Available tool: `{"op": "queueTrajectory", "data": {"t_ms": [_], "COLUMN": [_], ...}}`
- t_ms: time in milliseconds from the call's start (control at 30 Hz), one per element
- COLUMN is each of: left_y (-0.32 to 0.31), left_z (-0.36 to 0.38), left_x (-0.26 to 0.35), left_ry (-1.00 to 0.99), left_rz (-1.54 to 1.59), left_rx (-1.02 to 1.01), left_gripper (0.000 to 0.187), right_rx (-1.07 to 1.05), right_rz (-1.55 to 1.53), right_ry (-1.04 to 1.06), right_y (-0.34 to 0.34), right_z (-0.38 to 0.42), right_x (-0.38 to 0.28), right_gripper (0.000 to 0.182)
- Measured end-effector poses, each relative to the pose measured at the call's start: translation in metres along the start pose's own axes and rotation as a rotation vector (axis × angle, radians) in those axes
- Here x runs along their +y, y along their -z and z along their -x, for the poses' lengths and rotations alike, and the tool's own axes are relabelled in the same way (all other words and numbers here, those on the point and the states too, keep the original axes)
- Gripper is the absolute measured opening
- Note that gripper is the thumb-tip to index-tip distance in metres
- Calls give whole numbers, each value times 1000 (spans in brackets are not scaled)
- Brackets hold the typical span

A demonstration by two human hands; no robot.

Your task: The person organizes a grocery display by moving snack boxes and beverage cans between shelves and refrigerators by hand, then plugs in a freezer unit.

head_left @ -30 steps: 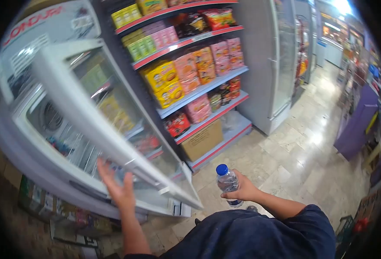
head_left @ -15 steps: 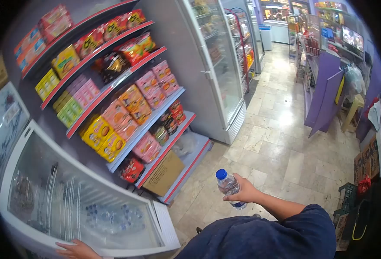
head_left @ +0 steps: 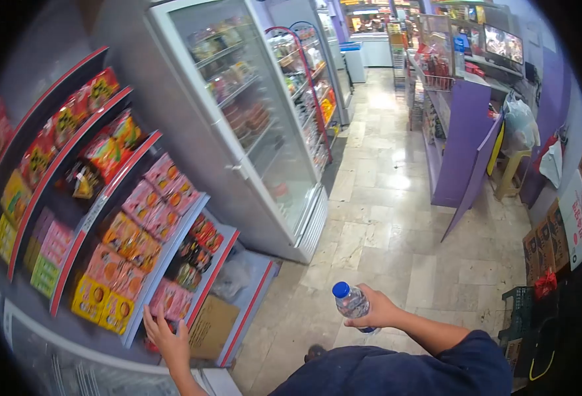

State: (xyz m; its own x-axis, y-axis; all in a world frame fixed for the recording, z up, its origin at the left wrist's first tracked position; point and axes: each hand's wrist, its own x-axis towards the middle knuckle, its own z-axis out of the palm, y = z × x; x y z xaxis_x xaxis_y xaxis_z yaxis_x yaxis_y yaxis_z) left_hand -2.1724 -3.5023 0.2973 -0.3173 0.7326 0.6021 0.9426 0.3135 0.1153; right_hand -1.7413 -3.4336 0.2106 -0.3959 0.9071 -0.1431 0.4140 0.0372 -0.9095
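My right hand (head_left: pixel 376 307) is wrapped round a clear plastic water bottle (head_left: pixel 351 302) with a blue cap, held upright and slightly tilted above the floor. My left hand (head_left: pixel 169 336) has its fingers spread and holds nothing. It is close to the lower shelves, near a pink noodle pack (head_left: pixel 171 299) and yellow noodle packs (head_left: pixel 103 301); whether it touches the shelf edge I cannot tell. Below it lies the glass-topped cooler (head_left: pixel 60 356), partly out of view.
A tall glass-door fridge (head_left: pixel 238 125) stands beyond the shelves. A cardboard box (head_left: pixel 213 327) sits on the bottom shelf. Tiled floor (head_left: pixel 370 244) runs ahead to a purple counter (head_left: pixel 459 142). A green crate (head_left: pixel 518 310) is at the right.
My left hand has moved up and right, from the cooler's edge to the shelves. The view has turned right, and the bottle stays in my right hand.
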Motion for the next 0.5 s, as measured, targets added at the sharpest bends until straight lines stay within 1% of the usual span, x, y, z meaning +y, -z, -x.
{"op": "queueTrajectory", "data": {"t_ms": [67,100,133,200,267,333,400,433,467,500], "left_y": [-42,-58,-80,-129,-189,-228,-258,-268,-278,-288], "left_z": [-37,-59,-81,-124,-170,-215,-255,-271,-285,-295], "left_x": [26,50,72,115,166,240,316,352,390,423], "left_ry": [-123,-173,-191,-349,-462,-626,-837,-866,-976,-1085], "left_rz": [21,47,65,195,310,343,521,539,629,716], "left_rx": [-120,-168,-175,-221,-244,-339,-360,-362,-384,-404], "left_gripper": [58,57,57,58,54,53,51,51,51,50], "right_rx": [64,111,157,210,280,494,541,600,659,726], "right_rz": [-6,-20,-33,-55,-62,-12,1,-45,-86,-64], "right_ry": [-9,-42,-77,-117,-140,-83,-157,-145,-126,-108], "right_y": [23,35,48,78,109,138,173,189,207,222], "right_z": [-22,-34,-47,-75,-104,-129,-149,-160,-171,-182], "right_x": [22,28,33,38,38,42,34,29,29,32], "right_gripper": [69,69,69,69,70,72,72,72,72,71]}}
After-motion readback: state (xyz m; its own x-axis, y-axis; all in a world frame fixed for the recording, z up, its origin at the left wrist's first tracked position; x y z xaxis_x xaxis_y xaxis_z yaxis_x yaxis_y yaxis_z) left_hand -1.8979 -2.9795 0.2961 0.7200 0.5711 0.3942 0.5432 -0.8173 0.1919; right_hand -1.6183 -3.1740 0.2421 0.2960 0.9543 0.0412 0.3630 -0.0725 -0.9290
